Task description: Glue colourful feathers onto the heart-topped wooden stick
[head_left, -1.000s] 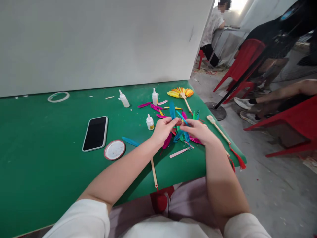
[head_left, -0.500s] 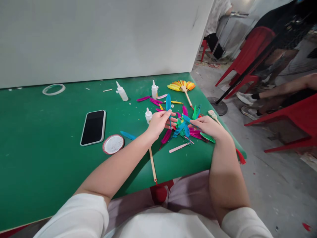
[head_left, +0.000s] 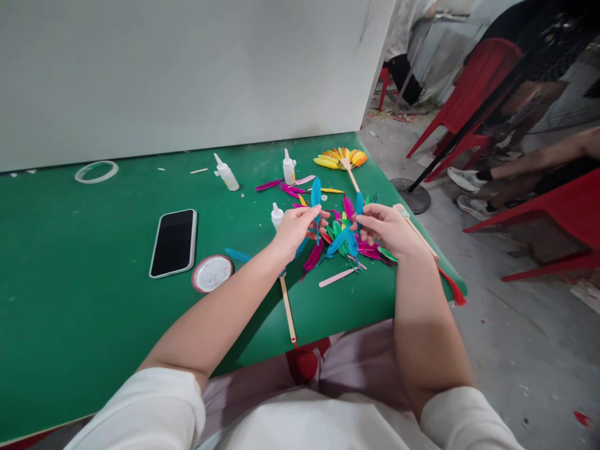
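Note:
Pinched upright in my left hand [head_left: 299, 230] is a blue feather [head_left: 315, 191]. My right hand [head_left: 383, 230] grips a second blue feather [head_left: 359, 203], also upright, a short way to the right. Under and between the hands lies a heap of loose feathers [head_left: 340, 244] in blue, green, magenta and other colours. A wooden fan handle [head_left: 287, 309] pokes out from beneath my left forearm, and the fan's head is mostly hidden. Another loose blue feather [head_left: 238, 255] rests left of that forearm. A pale flat stick [head_left: 336, 278] lies in front of the heap.
Three white glue bottles stand behind, one [head_left: 226, 173] farther left. A finished-looking yellow-orange feather fan [head_left: 341, 159] lies at the back right. A phone [head_left: 173, 244], a round lid [head_left: 212, 273] and a tape ring [head_left: 96, 172] are at left. Beyond the table's right edge are red chairs [head_left: 553, 212] and seated people.
My right hand has raised its blue feather from a slanted position near the heap to upright. The left hand still holds its feather. The view has shifted slightly.

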Demonstrator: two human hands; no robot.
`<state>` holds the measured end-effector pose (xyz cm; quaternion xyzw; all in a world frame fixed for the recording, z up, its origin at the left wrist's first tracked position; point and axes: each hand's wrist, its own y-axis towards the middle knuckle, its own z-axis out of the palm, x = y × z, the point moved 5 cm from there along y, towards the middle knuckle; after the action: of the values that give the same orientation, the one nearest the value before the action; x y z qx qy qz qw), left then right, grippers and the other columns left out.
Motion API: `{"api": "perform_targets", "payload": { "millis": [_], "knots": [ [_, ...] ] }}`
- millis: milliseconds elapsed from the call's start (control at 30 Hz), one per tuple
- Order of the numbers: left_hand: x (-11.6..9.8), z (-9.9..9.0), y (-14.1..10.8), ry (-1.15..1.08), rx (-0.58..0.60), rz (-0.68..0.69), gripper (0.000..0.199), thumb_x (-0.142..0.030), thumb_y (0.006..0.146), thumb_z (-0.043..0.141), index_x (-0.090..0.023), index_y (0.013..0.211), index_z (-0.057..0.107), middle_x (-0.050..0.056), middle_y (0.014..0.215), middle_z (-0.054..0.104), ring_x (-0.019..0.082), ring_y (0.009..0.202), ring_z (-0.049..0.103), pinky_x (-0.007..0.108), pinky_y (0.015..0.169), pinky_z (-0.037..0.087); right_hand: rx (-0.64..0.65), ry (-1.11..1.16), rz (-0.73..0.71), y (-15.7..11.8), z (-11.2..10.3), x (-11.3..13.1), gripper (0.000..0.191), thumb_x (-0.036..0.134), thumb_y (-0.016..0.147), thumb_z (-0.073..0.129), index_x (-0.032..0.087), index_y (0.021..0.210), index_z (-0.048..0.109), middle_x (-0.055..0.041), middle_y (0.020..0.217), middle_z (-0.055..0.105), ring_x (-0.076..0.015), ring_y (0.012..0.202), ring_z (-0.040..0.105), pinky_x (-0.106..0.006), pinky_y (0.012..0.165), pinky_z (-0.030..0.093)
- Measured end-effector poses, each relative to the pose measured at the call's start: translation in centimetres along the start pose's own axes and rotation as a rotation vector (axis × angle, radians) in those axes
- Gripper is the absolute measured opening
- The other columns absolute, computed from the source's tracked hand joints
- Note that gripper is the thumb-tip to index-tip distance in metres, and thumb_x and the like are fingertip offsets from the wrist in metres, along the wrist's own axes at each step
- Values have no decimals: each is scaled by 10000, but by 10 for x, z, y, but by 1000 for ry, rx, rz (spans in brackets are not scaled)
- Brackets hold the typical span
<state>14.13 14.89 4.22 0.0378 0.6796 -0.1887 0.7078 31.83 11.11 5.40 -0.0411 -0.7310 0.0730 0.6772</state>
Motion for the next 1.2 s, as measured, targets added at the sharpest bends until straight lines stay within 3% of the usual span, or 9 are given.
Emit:
{"api": "perform_targets", "payload": {
  "millis": [167,333,467,600,767,1000,1200],
  "knots": [
    [5,19,-5,-129,218,-8,304,-401,753,612,-108,779,686,77,861,686,155,799,622,280,733,499,52,249,-79,2,13,6,334,491,773,542,179,890,565,40,637,500,-45,440,434,-162,339,296],
    [10,29,-11,-150,375,-83,353,-431,731,644,-99,839,698,86,808,696,160,731,636,328,767,492,129,235,-60,2,21,3,419,531,816,452,194,1047,545,29,705,542,-29,396,379,-175,332,264],
    [8,28,-10,-140,347,-36,325,-410,744,638,-105,835,702,85,820,697,155,752,637,323,782,484,59,232,-77,7,18,-2,430,487,751,573,222,1084,516,30,766,582,-42,444,450,-171,362,342],
    [4,25,-9,-114,312,2,319,-409,773,606,-117,861,700,78,850,696,143,768,633,297,772,480,-28,182,-41,11,13,-8,308,404,676,677,160,847,599,35,600,556,-59,477,497,-189,454,435],
    [1,18,-8,-95,182,3,327,-406,806,575,-117,915,682,78,823,698,145,736,647,281,718,500,-114,55,-62,8,11,-4,275,415,665,686,149,674,615,36,500,517,-59,427,468,-191,417,386],
    [3,18,-9,-55,165,-43,320,-420,819,561,-165,986,660,27,713,666,129,629,647,254,613,524,-32,-88,-75,4,25,2,321,455,674,656,150,596,591,36,463,509,-56,412,438,-190,412,352],
    [6,20,-9,-36,211,-100,348,-448,806,569,-172,1003,647,42,767,678,154,629,665,259,578,535,-41,-99,-97,6,25,3,320,454,659,670,152,592,589,38,464,514,-62,417,449,-191,408,343]
  ]
}}
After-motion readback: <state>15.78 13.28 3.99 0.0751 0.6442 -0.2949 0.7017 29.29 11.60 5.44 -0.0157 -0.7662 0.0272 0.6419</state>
